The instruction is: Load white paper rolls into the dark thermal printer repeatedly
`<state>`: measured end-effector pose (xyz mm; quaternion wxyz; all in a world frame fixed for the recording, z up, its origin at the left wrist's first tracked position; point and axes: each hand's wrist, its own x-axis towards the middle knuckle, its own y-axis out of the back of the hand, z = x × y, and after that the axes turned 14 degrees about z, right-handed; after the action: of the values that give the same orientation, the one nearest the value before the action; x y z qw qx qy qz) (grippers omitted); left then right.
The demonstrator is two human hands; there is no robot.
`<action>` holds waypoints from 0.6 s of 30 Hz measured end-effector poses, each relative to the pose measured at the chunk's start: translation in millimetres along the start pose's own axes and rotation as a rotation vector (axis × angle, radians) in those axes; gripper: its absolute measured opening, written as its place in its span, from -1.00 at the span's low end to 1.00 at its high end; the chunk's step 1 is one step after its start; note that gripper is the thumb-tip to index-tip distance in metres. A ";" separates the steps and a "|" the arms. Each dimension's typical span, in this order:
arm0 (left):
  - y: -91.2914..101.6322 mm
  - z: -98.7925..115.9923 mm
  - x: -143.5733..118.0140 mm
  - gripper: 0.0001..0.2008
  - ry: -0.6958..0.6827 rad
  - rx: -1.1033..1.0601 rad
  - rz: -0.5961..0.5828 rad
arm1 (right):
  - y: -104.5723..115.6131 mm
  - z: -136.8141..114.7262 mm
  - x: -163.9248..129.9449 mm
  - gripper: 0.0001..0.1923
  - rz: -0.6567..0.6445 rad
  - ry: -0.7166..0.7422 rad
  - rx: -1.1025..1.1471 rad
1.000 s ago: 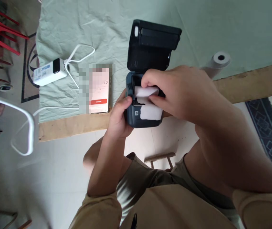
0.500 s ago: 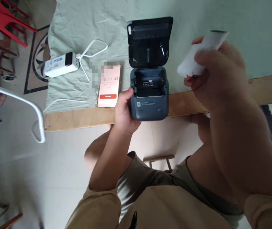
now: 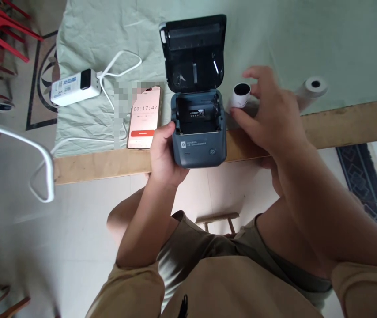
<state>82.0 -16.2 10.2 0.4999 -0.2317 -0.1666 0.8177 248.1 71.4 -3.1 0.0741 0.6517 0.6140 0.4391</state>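
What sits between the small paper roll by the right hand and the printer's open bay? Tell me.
Nothing visible does. The small paper roll stands on the cloth just right of the printer, whose lid is up and bay bare. The right hand is at the roll; the left hand grips the printer.

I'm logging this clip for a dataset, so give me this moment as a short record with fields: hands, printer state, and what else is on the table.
left hand: left hand grips the printer by its left side
right hand: right hand, fingers spread at the small paper roll; grip unclear
printer state: lid raised, paper bay shows no roll
other items: phone, white power bank with cable, second paper roll
surface: green cloth on wooden table
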 end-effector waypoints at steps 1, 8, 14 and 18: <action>-0.4 -0.3 0.1 -0.63 0.005 -0.020 -0.022 | 5.9 -3.1 -1.1 -0.45 0.044 0.033 0.027; -4.0 0.2 1.1 -0.68 -0.010 -0.007 0.023 | 44.9 10.7 -5.7 -0.57 0.458 0.094 -0.160; -6.2 -1.9 3.6 -0.66 -0.012 0.019 -0.026 | 29.2 42.3 -6.8 -0.50 0.170 -0.224 -0.261; -8.1 -3.8 5.3 -0.67 -0.042 0.057 0.008 | 30.2 43.1 -10.1 -0.56 0.152 -0.215 -0.244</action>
<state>88.0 -7.7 10.0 0.4995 -0.2009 -0.1528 0.8288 300.3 74.6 -14.7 0.1843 0.7256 0.4936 0.4426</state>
